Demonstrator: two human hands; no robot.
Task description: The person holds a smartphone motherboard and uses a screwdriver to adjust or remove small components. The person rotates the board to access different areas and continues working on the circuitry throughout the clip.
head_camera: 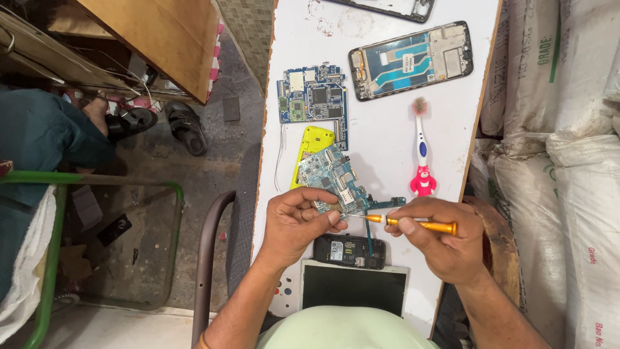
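Left hand [298,223] pinches a blue-green rectangular circuit board [332,178] in a narrow grip above the white worktop [387,139]; right hand [442,242] grips an orange metal screwdriver [413,223], tip at the board's edge.

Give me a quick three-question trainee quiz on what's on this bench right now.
1. True or false: the right hand holds an orange-handled metal screwdriver with its tip toward the left hand.
2. Which item lies right of the yellow plastic phone shell? A) a toothbrush with a pink bear-shaped base B) a pair of scissors C) a roll of tape
3. Fill in: the left hand's grip is on a blue-green ____ board.

Key: 1 true. 2 A. 3 circuit.
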